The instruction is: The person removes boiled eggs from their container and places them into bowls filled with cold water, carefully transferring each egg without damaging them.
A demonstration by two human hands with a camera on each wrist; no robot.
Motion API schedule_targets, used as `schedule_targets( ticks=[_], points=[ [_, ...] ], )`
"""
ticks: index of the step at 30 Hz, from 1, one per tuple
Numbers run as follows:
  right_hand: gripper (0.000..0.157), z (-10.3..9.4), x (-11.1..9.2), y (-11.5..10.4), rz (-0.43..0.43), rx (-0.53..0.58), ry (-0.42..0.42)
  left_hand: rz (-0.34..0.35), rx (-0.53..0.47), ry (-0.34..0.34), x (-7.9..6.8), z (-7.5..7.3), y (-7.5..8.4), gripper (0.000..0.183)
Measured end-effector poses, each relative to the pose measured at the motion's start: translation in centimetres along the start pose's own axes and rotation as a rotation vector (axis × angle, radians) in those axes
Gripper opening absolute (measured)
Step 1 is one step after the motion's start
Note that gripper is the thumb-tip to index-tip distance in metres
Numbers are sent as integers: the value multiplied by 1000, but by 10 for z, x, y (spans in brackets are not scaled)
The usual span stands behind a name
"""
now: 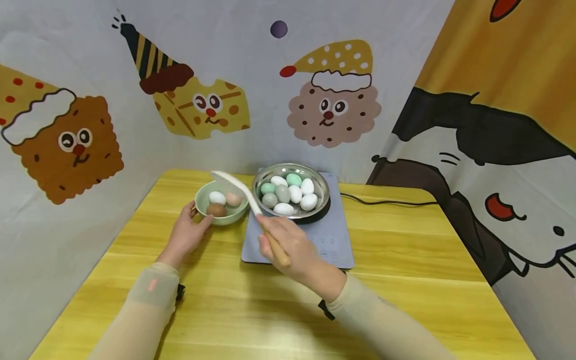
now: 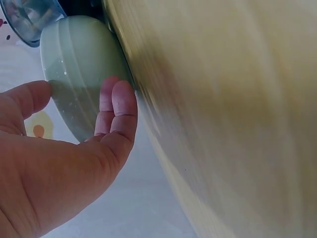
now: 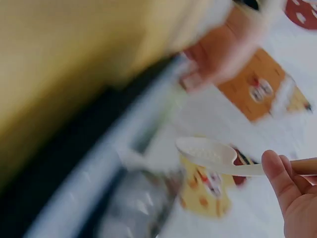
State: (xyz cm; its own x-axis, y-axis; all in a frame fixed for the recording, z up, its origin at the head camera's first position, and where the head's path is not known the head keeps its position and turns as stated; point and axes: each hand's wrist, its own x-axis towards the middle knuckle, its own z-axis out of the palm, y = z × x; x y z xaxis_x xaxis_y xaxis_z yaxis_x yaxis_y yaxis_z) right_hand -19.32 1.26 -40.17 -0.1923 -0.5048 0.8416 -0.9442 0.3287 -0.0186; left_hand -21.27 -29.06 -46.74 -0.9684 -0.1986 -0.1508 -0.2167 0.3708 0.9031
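Note:
My left hand grips the near left side of a pale green bowl, thumb at the rim and fingers along the outer wall. Inside lie a white egg, a brown egg and a pinkish egg. My right hand holds a slotted spoon by its wooden handle. The spoon's white, perforated head hovers over the bowl, and I see no egg on it. Right of the bowl, a steel pan contains several white, green and greyish eggs.
The pan stands on a grey induction cooker with touch controls at its front. A black cord runs right from the cooker across the wooden table. Behind hangs a cartoon-printed curtain.

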Motion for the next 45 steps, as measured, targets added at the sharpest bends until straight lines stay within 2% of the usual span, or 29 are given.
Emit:
schedule_targets(
  ticks=[2, 5, 9, 11, 13, 16, 20, 29, 33, 36, 39, 45],
  points=[
    [41, -20, 2, 11, -5, -27, 74, -9, -7, -3, -1, 0, -1, 91],
    [47, -53, -2, 30, 99, -39, 123, -20, -9, 0, -3, -1, -3, 92],
    [41, -91, -15, 50, 239, 104, 110, -32, 1, 1, -4, -3, -4, 92],
    [33, -106, -22, 56, 252, 213, 90, -31, 4, -5, -4, -3, -3, 92],
    [28, -119, -28, 61, 230, 308, 62, -26, 12, -13, -4, -3, -2, 92],
    [29, -133, -34, 67, 175, 362, 19, -11, 14, -15, -2, -2, 0, 92],
    [39, -147, -38, 75, 112, 338, -51, 3, 9, -14, -1, -2, 2, 91],
    [39, -170, -28, 75, 7, 258, -200, -7, 15, -31, 1, 0, 3, 93],
    [39, -178, -23, 68, 6, 216, -274, -10, 9, -30, 1, 0, 4, 93],
    [35, -183, -21, 67, 55, 221, -328, -12, 15, -23, 1, 0, 5, 92],
    [31, -184, -21, 75, 115, 260, -362, -17, 31, -19, 1, -1, 4, 92],
    [41, -188, -30, 101, 349, 431, -436, -30, 6, -27, 0, 1, 2, 92]
  ],
)
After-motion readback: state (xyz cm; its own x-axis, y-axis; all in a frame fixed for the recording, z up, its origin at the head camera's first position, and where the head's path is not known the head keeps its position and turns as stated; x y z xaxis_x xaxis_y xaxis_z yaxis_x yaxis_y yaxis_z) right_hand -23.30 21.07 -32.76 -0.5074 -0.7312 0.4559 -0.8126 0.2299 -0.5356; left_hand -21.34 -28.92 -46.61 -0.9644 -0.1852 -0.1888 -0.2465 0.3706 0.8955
